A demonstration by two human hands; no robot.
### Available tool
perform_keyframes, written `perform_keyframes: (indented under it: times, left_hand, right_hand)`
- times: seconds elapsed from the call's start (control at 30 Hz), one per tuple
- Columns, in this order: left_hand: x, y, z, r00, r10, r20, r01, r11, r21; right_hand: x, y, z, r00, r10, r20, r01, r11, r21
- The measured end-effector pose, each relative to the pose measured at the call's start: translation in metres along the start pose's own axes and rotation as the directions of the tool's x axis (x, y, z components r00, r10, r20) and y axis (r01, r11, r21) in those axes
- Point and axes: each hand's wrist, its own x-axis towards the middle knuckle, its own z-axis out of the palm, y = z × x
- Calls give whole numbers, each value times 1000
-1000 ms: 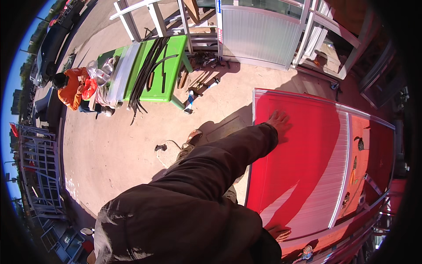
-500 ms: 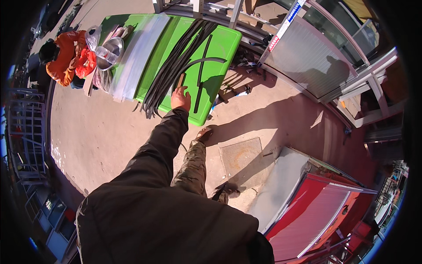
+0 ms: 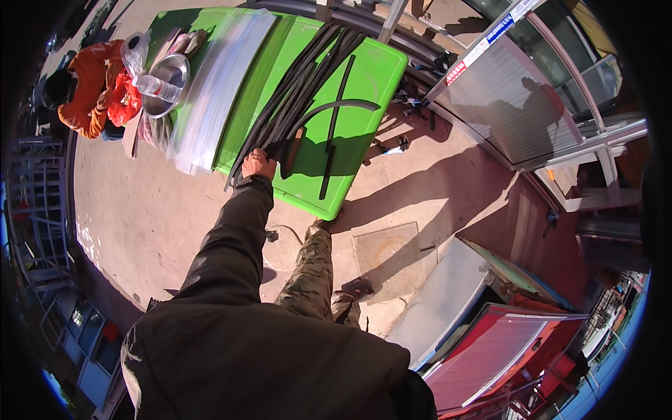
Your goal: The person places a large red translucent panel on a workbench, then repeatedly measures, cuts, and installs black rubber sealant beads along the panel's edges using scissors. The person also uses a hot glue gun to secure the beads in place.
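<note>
My left hand (image 3: 258, 165) reaches out to the near edge of the green table (image 3: 371, 63). Its fingers are closed around part of a bundle of long black rubber strips (image 3: 301, 84), close to the strips' near ends. To the right of the bundle lie a loose straight black strip (image 3: 339, 105) and a curved one (image 3: 357, 103) that cross each other. A brown, wood-like piece (image 3: 295, 149) shows beside the bundle, partly in shadow. My right hand is out of view.
Clear plastic sheeting (image 3: 224, 77) covers the table's left part, beside a metal bowl (image 3: 171, 73) with a plastic bottle. A person in orange (image 3: 91, 87) is at the far left with a red bag (image 3: 124, 100). Framed panels (image 3: 511, 91) stand right; a red panel (image 3: 483, 350) lies lower right.
My left hand has moved left and slightly down, from beside the brown piece onto the strips' near ends, and has closed. The table sits a little lower and farther right in view.
</note>
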Motion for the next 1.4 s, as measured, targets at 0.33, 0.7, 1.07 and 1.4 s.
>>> perform_keyframes:
  times: [0.33,0.7,1.07,1.4]
  left_hand:
    - [3,-16,3,987,54,151,-45,997,-62]
    - [6,5,-44,885,51,463,349,586,-731]
    - [-295,294,-213,682,675,281,560,-235,-795]
    - [-273,377,-151,301,894,332,806,-53,-590]
  right_hand:
    - [-4,-9,0,998,50,44,-51,998,31]
    - [-3,-28,-4,995,-32,98,20,992,121]
    - [-130,-335,-96,265,-942,-207,893,159,421]
    - [-112,-40,-228,619,-785,-33,674,510,534]
